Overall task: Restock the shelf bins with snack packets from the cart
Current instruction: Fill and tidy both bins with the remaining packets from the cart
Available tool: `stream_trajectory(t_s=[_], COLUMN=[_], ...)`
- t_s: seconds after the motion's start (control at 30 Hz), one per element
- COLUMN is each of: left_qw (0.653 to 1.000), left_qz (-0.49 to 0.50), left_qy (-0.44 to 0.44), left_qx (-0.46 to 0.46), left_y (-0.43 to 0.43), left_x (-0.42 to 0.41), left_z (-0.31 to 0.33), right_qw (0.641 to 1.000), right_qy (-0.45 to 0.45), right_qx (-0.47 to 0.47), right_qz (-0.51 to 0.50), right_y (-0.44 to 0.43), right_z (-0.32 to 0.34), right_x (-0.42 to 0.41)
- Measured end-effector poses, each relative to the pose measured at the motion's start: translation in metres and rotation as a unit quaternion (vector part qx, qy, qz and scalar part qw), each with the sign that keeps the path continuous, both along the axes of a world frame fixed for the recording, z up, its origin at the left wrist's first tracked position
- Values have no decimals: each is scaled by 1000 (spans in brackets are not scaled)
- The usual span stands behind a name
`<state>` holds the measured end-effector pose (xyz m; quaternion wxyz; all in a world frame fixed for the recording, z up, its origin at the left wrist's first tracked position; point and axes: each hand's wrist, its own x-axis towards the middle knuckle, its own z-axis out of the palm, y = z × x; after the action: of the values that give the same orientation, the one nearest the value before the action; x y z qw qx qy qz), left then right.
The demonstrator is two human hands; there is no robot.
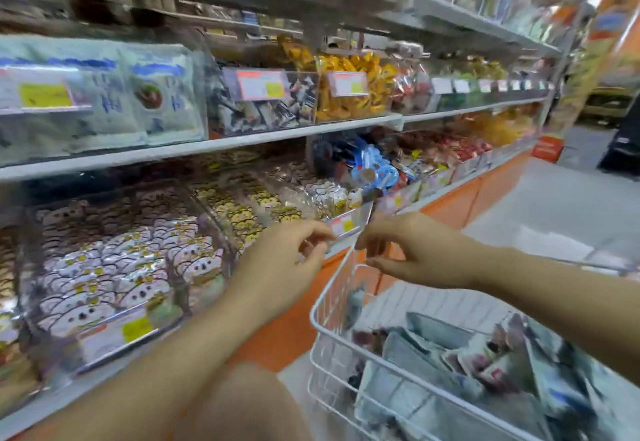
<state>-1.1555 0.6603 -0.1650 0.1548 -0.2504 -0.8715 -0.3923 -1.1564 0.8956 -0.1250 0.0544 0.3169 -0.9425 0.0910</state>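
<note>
cart [329, 343] low R, 1, heaped w/ snack pkts [450, 371], too blurred to count, under R forearm | 2 hands apart over cart's far end: L hand [294, 260] curled at price tag [343, 226], grip can't tell; R hand [412, 250] thumb/finger parted, nothing seen held | bear-face pkt bin [121, 267] L of L hand

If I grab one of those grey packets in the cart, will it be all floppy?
Probably floppy: the grey packets in the cart lie bent and slumped over each other. Likely light too, being flat, thin pouches.
</note>
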Motion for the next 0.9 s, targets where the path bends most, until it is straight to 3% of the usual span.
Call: stream_trajectory(t_s=[0.13, 0.33, 0.43, 0.7, 0.9], left_qw=[997, 991, 990, 989, 989], left_qz=[-38, -53, -59, -65, -66], left_qy=[-56, -110, -111, -131, -136], left_qx=[-35, -56, -57, -3, 8], left_y=[41, 49, 50, 49, 47], left_x=[-9, -23, -26, -22, -18], left_z=[-44, -72, -74, -78, -75], right_qw=[985, 914, 884, 940, 965], right_qy=[-117, -273, -294, -167, -137], right_qx=[116, 282, 345, 199, 90], right_qz=[-53, -103, -117, -222, -204], right_y=[38, 66, 78, 95, 80], right_z=[-53, -128, -146, -171, -150], right_x=[-18, -40, -45, -35, -28])
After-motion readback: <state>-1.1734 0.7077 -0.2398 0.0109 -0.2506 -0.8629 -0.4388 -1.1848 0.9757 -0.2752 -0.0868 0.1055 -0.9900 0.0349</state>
